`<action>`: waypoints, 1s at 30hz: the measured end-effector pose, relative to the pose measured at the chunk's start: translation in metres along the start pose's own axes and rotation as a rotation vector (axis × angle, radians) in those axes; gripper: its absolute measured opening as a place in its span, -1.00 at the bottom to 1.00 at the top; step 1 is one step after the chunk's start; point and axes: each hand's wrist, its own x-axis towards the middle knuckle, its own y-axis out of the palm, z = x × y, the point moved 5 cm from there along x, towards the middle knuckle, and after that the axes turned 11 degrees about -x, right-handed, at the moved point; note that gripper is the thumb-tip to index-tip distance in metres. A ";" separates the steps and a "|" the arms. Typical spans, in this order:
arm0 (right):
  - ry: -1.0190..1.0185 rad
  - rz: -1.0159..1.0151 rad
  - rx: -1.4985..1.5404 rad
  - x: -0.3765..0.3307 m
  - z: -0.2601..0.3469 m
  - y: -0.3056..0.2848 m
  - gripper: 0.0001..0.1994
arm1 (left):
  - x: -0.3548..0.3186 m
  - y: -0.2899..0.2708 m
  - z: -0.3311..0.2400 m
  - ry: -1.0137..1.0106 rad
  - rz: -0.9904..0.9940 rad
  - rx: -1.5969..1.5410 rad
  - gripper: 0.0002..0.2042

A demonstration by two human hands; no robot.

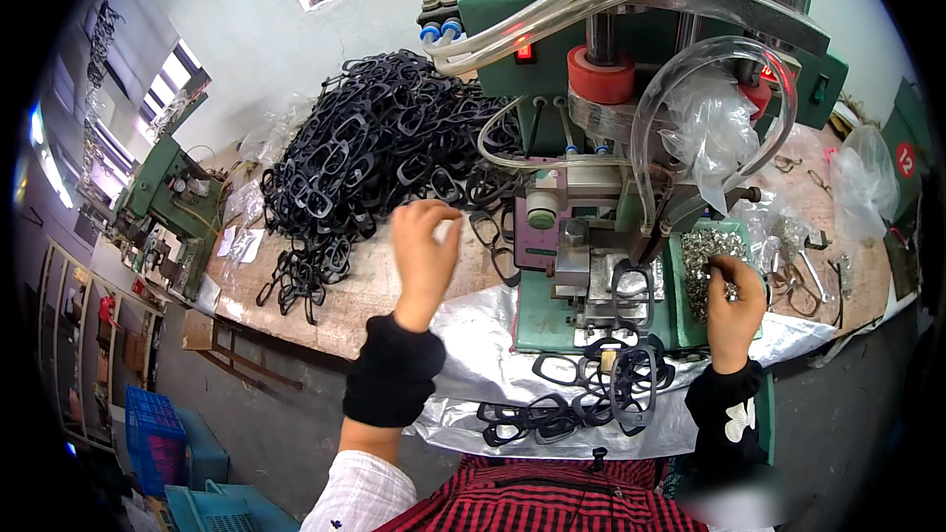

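Observation:
My left hand (428, 256) is raised beside a big heap of black eyeglass frames (384, 138). Its fingers are curved, with a gap to the thumb and nothing visible between them. Just right of it, a few loose frames lie on the table. My right hand (737, 320) reaches over a green tray (682, 320) of small shiny metal parts (702, 248), fingertips drawn together among them; whatever they pinch is hidden. Between my hands, one dark eyeglass frame (632, 281) sits at the green press (562, 320). More black frames (552, 414) lie on silver sheeting in front of me.
The press's column and a clear hose (641, 128) rise above the work spot, with a crumpled plastic bag (711, 128) hanging there. Tools and plastic bags (863, 182) lie at the right. Another green machine (172, 202) and a blue crate (153, 443) are at the left.

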 end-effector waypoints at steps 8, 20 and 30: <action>0.070 -0.031 -0.088 -0.025 -0.027 -0.030 -0.87 | -0.041 0.102 0.081 -0.519 0.459 0.136 -0.76; 0.031 0.145 0.459 0.016 0.081 0.001 -0.72 | -0.037 0.045 0.039 -0.534 -0.097 -0.948 -0.82; 0.280 0.255 0.853 0.006 0.100 0.020 -0.47 | -0.012 -0.013 -0.080 -0.279 -0.409 -1.316 -0.87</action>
